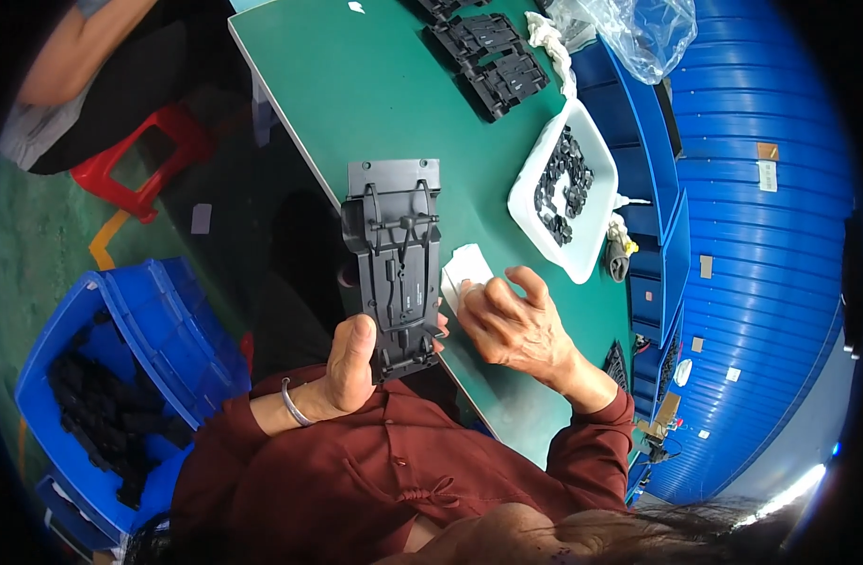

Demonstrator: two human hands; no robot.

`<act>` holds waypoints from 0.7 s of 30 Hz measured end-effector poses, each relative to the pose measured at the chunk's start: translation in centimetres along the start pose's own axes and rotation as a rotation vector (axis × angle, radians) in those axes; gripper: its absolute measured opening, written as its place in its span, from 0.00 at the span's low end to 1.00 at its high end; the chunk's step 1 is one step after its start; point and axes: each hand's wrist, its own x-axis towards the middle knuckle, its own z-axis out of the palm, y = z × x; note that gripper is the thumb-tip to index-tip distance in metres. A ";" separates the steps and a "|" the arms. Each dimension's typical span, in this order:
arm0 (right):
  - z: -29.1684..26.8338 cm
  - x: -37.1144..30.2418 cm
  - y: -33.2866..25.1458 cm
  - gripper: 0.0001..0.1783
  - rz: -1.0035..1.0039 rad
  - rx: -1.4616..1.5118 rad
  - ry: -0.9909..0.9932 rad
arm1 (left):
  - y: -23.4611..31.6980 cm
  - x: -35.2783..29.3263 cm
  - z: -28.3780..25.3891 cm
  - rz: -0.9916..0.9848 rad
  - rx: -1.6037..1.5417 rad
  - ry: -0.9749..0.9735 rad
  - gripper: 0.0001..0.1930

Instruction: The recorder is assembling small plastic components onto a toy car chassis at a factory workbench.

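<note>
My left hand (350, 363) grips the lower end of a long black plastic chassis-like part (405, 254), thumb on its near side and fingertips showing at the other edge. The part is held up at the table's edge, its ribbed, moulded face toward me. To its right, my right hand (516, 325) is over the green table (493, 212) with fingers curled inward. Its fingertips meet a small white sheet or cloth (465, 266) lying there. Whatever those fingers pinch, if anything, is hidden.
A white tub (594, 179) of small black pieces stands on the table, with more black moulded parts (488, 61) beyond it. Blue bins (629, 141) line the right side. At left are a blue crate (172, 325) of black parts, a red stool (139, 169) and another person's arm (69, 56).
</note>
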 end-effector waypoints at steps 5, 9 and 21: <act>-0.4 0.0 0.5 0.18 0.069 0.120 0.035 | -0.2 -0.1 0.0 0.000 -0.013 0.001 0.41; 0.7 -0.2 1.9 0.14 0.370 0.449 0.236 | -0.1 0.0 0.0 0.000 -0.038 0.000 0.41; 1.8 0.1 1.7 0.08 0.564 0.729 0.091 | -0.2 -0.2 -0.1 -0.015 -0.053 0.000 0.43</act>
